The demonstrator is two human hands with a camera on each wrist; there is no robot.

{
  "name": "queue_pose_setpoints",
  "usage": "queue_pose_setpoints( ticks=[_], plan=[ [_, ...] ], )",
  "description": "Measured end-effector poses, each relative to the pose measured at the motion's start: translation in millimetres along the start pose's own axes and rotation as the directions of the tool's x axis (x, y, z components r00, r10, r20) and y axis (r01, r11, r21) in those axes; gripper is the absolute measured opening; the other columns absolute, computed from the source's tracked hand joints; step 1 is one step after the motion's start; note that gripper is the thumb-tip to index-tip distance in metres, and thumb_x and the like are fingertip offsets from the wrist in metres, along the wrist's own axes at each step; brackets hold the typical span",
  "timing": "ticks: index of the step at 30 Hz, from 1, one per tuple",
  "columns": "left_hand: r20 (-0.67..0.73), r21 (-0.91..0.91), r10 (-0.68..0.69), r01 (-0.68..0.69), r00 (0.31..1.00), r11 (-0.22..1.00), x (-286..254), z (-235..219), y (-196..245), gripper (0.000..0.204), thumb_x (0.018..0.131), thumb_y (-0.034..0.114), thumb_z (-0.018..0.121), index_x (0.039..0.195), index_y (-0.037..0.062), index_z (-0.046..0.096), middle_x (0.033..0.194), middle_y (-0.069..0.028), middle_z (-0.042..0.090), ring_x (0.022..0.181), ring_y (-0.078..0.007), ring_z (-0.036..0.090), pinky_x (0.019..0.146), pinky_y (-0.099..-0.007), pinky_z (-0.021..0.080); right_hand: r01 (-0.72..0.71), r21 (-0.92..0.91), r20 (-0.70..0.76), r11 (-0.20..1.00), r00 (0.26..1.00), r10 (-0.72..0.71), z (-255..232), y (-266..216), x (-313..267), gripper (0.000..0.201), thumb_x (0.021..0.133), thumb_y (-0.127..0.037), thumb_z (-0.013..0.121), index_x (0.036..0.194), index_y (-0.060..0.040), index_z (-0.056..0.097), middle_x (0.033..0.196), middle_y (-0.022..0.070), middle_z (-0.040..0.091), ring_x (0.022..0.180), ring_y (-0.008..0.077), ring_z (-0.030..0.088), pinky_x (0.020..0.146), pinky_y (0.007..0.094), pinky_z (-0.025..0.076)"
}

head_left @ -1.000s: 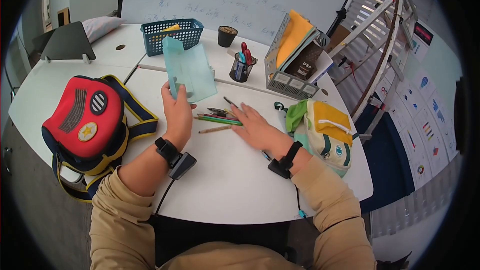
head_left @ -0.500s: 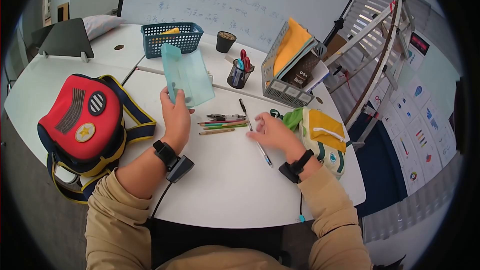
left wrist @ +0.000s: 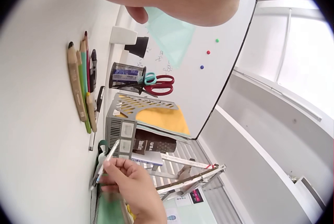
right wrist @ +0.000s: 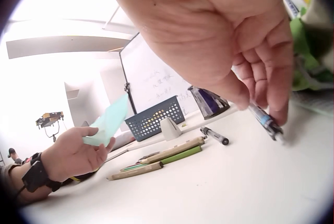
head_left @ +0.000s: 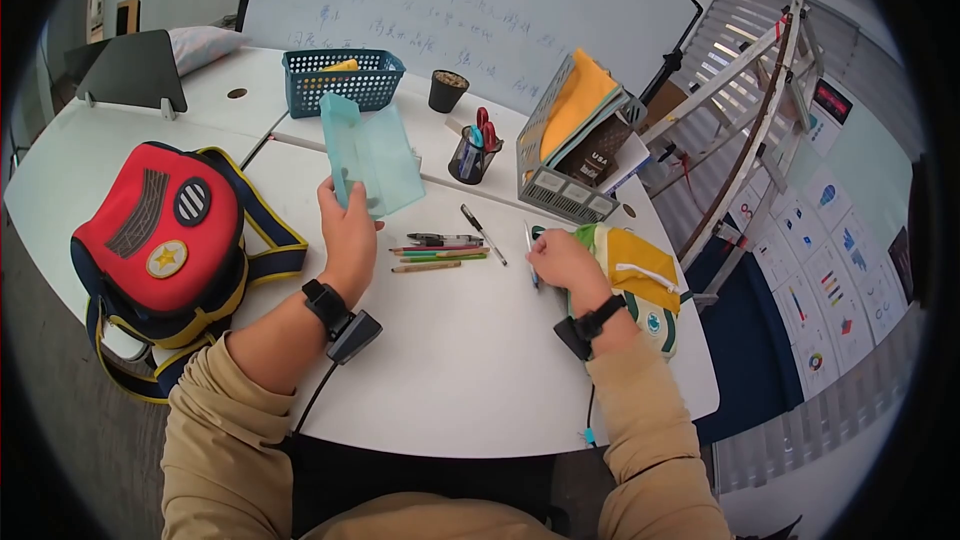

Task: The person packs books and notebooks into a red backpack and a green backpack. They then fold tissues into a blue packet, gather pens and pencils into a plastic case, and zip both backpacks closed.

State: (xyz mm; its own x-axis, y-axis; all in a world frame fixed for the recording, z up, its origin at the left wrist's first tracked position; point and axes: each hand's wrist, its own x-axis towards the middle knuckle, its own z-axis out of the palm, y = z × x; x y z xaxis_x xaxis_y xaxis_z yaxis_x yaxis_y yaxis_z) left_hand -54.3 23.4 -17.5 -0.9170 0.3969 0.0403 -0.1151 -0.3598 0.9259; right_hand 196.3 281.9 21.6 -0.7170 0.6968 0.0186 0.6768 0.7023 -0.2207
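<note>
In the head view my left hand (head_left: 348,240) grips a translucent teal plastic pencil case (head_left: 375,160), its lid open, above the table's left middle. Thumb and fingers of my right hand (head_left: 565,265) pinch a pen (right wrist: 266,122) with a clear barrel and blue part, close over the table beside the cream and yellow bag (head_left: 640,275). Between the hands lie several pencils (head_left: 440,265), with dark pens (head_left: 440,239) along their far side. A black and clear pen (head_left: 485,235) lies slantwise to their right.
A red backpack (head_left: 165,230) sits at the left. Along the back stand a blue basket (head_left: 345,90), a small black pot (head_left: 447,90), a mesh pen cup (head_left: 470,160) with scissors, and a grey file holder (head_left: 565,195) of folders. A ladder (head_left: 745,160) stands beyond the table's right side.
My right hand has moved right, away from the pencils, and has picked up the blue-ended pen from the table. My left hand still holds the pencil case in nearly the same place.
</note>
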Motion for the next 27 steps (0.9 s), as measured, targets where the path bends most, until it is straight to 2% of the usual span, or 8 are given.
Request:
queue_pose_setpoints(
  ticks=[4,7,10,13,14,20,23,27],
  plan=[
    [0.006,0.001,-0.003,0.003,1.000,1.000,3.1,-1.2,-2.4,0.047,0.122,0.033,0.055,0.162,0.0103,0.043,0.150,-0.0099,0.062,0.124,-0.0186,0.065,0.089,-0.0355,0.061,0.077,0.247,-0.032,0.966,0.997,-0.071,18.8,-15.8,21.8,0.030,0.102,-0.023,0.081,0.118,0.0021,0.081,0.102,0.0207,0.084,0.096,0.0377,0.082,0.089,0.0475,0.065],
    [-0.001,-0.015,-0.004,0.004,1.000,1.000,4.7,-1.1,-5.4,0.047,0.122,0.033,0.055,0.162,0.0112,0.042,0.150,-0.0096,0.062,0.124,-0.0187,0.065,0.088,-0.0355,0.061,0.044,0.294,-0.018,0.955,0.999,-0.040,18.6,-39.1,29.8,0.044,0.100,-0.029,0.085,0.130,0.0018,0.078,0.122,0.0214,0.082,0.114,0.0387,0.079,0.101,0.0476,0.063],
    [-0.004,-0.012,-0.008,0.008,1.000,1.000,5.2,-0.9,-7.1,0.047,0.122,0.033,0.055,0.162,0.0120,0.042,0.151,-0.0094,0.062,0.124,-0.0186,0.065,0.088,-0.0352,0.061,0.481,0.123,-0.227,0.868,0.865,-0.448,19.5,-79.7,5.7,0.057,0.096,-0.034,0.091,0.138,0.0000,0.076,0.140,0.0228,0.074,0.134,0.0389,0.070,0.114,0.0465,0.058],
    [-0.007,-0.012,-0.016,0.016,1.000,1.000,5.6,-0.5,-5.5,0.048,0.122,0.033,0.055,0.163,0.0122,0.042,0.151,-0.0094,0.062,0.125,-0.0185,0.065,0.088,-0.0346,0.061,0.573,0.258,-0.013,0.778,0.807,-0.590,34.5,-95.0,4.3,0.068,0.091,-0.039,0.096,0.143,-0.0022,0.073,0.147,0.0224,0.067,0.143,0.0394,0.061,0.121,0.0452,0.053],
    [-0.011,-0.013,-0.017,0.016,1.000,1.000,5.6,-0.3,-5.2,0.048,0.122,0.033,0.055,0.163,0.0119,0.042,0.151,-0.0095,0.062,0.125,-0.0185,0.065,0.089,-0.0345,0.062,0.598,0.231,-0.069,0.768,0.797,-0.600,40.9,-98.9,2.9,0.062,0.093,-0.036,0.095,0.141,-0.0025,0.075,0.140,0.0198,0.069,0.134,0.0389,0.065,0.116,0.0455,0.056],
    [-0.028,0.012,-0.007,0.007,1.000,1.000,2.3,-2.0,-1.5,0.050,0.121,0.032,0.056,0.164,0.0103,0.042,0.152,-0.0097,0.062,0.126,-0.0190,0.066,0.089,-0.0346,0.062,0.416,0.254,-0.051,0.873,0.907,-0.418,36.0,-95.4,5.3,0.046,0.097,-0.026,0.090,0.132,0.0004,0.076,0.123,0.0179,0.075,0.115,0.0378,0.073,0.102,0.0464,0.059],
    [-0.028,0.029,-0.015,0.016,0.999,0.999,5.3,-2.4,-3.6,0.051,0.120,0.033,0.057,0.164,0.0103,0.042,0.152,-0.0097,0.061,0.126,-0.0192,0.065,0.090,-0.0352,0.062,0.414,0.224,-0.140,0.882,0.910,-0.391,38.4,-85.3,8.9,0.047,0.096,-0.027,0.091,0.131,0.0010,0.076,0.114,0.0184,0.077,0.108,0.0387,0.075,0.098,0.0472,0.061],
    [-0.021,0.021,-0.033,0.034,0.999,0.999,4.5,-1.9,-3.7,0.053,0.119,0.034,0.058,0.164,0.0106,0.042,0.153,-0.0096,0.061,0.127,-0.0196,0.064,0.091,-0.0364,0.062,0.283,0.257,-0.127,0.924,0.958,-0.258,29.0,-78.5,6.2,0.047,0.095,-0.027,0.090,0.130,0.0004,0.077,0.111,0.0193,0.079,0.103,0.0398,0.076,0.094,0.0484,0.062]
  ],
)
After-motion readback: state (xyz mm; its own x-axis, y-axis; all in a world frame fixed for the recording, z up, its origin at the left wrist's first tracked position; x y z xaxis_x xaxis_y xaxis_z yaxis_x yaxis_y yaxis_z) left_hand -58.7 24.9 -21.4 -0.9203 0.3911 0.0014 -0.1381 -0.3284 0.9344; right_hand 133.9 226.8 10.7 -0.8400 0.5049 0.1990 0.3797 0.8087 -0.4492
